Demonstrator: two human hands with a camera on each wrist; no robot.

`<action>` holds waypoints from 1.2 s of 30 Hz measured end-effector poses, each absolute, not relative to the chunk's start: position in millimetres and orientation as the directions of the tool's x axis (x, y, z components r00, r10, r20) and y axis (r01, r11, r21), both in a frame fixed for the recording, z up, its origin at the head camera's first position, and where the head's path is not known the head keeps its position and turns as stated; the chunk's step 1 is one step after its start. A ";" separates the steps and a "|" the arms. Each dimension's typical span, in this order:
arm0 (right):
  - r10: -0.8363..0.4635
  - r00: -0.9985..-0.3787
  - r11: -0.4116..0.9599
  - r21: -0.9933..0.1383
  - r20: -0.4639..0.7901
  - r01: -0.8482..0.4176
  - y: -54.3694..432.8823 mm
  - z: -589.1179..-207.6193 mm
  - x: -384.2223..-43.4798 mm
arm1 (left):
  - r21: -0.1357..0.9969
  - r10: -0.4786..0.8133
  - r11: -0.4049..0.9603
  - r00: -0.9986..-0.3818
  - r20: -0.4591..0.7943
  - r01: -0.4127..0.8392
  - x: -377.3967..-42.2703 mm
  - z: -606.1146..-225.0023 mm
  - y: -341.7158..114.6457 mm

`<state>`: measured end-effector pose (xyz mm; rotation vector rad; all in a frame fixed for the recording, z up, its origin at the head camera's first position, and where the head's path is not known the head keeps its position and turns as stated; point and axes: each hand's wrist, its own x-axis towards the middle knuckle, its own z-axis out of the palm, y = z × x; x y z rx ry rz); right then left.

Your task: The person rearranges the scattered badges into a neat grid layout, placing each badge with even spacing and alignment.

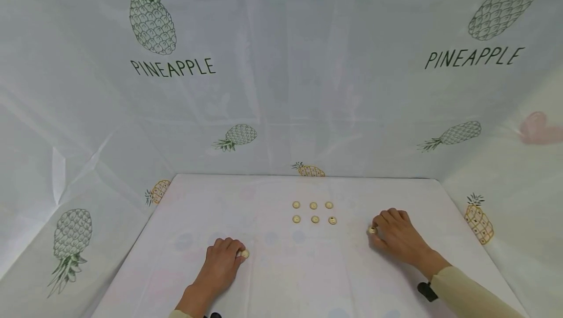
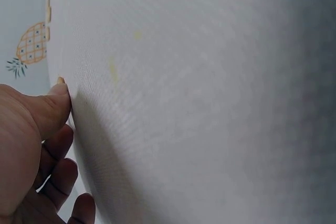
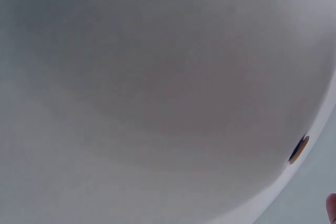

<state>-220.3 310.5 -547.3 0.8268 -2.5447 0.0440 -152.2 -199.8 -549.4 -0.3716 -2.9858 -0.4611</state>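
Note:
Between thumb and index finger, my left hand [image 1: 221, 265] pinches a small round cream disc [image 1: 245, 254] at the table's front left. In the left wrist view, the tip of the thumb [image 2: 55, 98] hides most of that disc. On the right, my right hand [image 1: 397, 234] reaches in low, with another cream disc [image 1: 372, 230] by its thumb and index finger. The right wrist view has a disc [image 3: 300, 150] edge-on at the tabletop, a fingertip [image 3: 332, 207] apart from it. Most of that hand is outside this view.
Several matching discs lie in two short rows, the back row including one disc [image 1: 313, 205] and the front row another [image 1: 314, 219]. They rest on a white-covered table [image 1: 290, 279]. Pineapple-printed sheeting [image 1: 308, 88] stands behind and beside it.

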 end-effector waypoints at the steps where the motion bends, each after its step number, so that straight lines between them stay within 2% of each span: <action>1: -0.551 -0.712 0.818 0.111 0.435 -0.565 309.0 -547.2 -220.7 | 0.285 0.223 0.924 -0.965 0.134 0.253 -152.0 -549.3 -199.6; 29: -0.551 -0.756 0.820 0.062 0.354 -0.568 252.8 -546.6 -222.8 | 0.270 0.218 0.931 -0.967 0.129 0.246 -155.2 -552.2 -199.8; 36: -0.567 -0.748 0.805 0.038 0.345 -0.592 237.3 -544.1 -219.6 | 0.286 0.212 0.928 -0.969 0.126 0.240 -154.1 -552.1 -199.5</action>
